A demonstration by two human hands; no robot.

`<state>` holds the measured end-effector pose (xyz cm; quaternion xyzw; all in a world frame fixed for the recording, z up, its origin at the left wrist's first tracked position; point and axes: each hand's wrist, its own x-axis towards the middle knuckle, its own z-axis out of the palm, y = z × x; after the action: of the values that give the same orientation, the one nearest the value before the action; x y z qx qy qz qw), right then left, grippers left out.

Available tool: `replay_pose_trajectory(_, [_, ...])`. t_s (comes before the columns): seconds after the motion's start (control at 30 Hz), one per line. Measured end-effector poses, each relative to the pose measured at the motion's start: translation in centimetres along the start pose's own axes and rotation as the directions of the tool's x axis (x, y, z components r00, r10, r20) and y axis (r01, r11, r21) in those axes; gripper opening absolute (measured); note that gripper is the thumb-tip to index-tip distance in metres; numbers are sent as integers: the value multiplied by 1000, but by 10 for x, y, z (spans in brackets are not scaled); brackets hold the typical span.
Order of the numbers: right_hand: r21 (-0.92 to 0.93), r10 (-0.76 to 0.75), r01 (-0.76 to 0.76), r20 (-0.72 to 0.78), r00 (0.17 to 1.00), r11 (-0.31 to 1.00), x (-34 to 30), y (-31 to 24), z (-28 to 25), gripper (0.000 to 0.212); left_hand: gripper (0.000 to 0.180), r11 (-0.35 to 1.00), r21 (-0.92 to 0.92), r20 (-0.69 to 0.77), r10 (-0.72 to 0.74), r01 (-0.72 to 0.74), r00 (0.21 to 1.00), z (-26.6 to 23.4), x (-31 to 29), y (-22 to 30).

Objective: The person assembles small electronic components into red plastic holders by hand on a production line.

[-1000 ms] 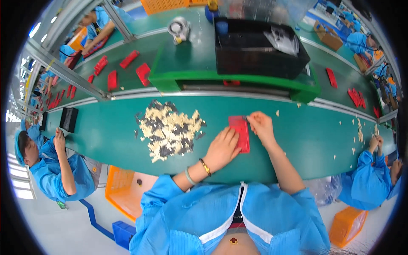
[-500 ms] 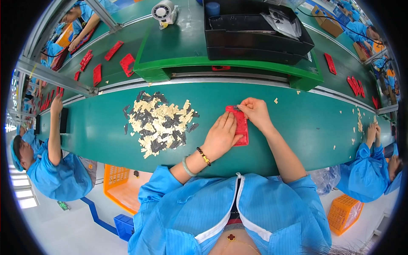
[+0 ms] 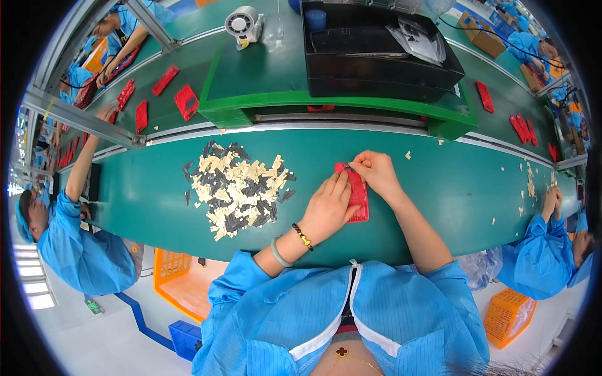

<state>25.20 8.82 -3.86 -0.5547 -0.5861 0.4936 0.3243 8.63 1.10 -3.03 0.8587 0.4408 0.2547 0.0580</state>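
A red plastic shell (image 3: 359, 195) lies on the green worktable, long side pointing away from me. Across its left side rests my left hand (image 3: 323, 210), fingers together and thumb on the lower part, holding it against the table. My right hand (image 3: 377, 174) pinches at the shell's far end, where a small dark strip (image 3: 350, 165) shows by the fingertips. How far the strip sits in the shell is hidden by the fingers. To the left spreads a loose pile of small cream and dark grey strips (image 3: 241, 188).
Beyond the table, a green-edged shelf (image 3: 282, 100) carries a black bin (image 3: 382, 78) and a small white fan (image 3: 241, 25). Red shells (image 3: 186, 102) lie on the belt behind. Co-workers sit at left and right. An orange crate (image 3: 175, 276) stands below the table.
Both my hands stay at the red shell, the right still pinching at its far end. At left, a co-worker's arm has reached farther toward the belt. The whole view has shifted slightly.
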Motion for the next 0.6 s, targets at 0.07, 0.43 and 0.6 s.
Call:
replay_pose_trajectory(0.07, [-25,-23,23,-1,1000,999,2,2,0,11,56,1000,11,-19,4,-4,1000,-3,1,0])
replay_pose_trajectory(0.43, [-419,-263,213,-66,962,883,-26,-5,1,14,49,998,-67,44,23,-20,999,-8,8,-1])
replay_pose_trajectory(0.6, [-649,-638,480,-11,770,590,-38,7,-7,12,45,998,-36,-11,53,-53,999,-5,15,-3])
